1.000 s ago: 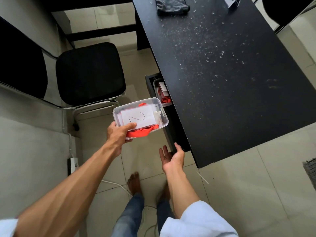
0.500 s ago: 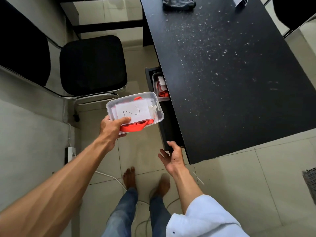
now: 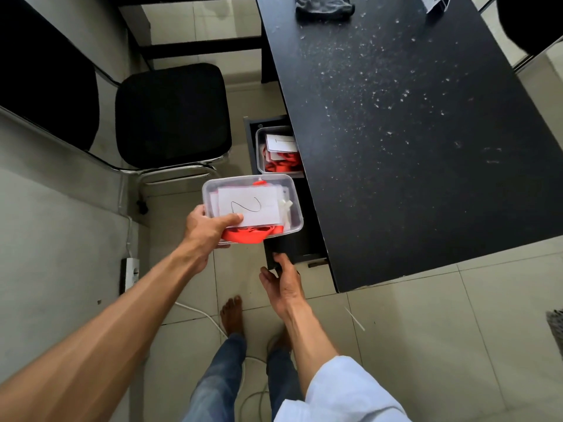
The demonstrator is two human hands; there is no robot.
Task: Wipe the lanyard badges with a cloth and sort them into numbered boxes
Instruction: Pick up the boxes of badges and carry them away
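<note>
Box 2 (image 3: 253, 205) sat gripped in my left hand (image 3: 207, 229) w/ thumb on top; right hand (image 3: 281, 278) at drawer (image 3: 292, 248) front, hold unclear. Best plan was: keep level, lower just beyond the grip.

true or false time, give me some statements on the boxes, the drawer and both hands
The left hand holds the clear box marked 2. True.
That box is empty. False: red lanyards lie in it.
The drawer under the black desk is open. True.
The right hand holds the grey cloth. False: the cloth lies on the desk; the right hand touches the drawer's front.
The second box sits on the desk top. False: it sits in the drawer.
</note>
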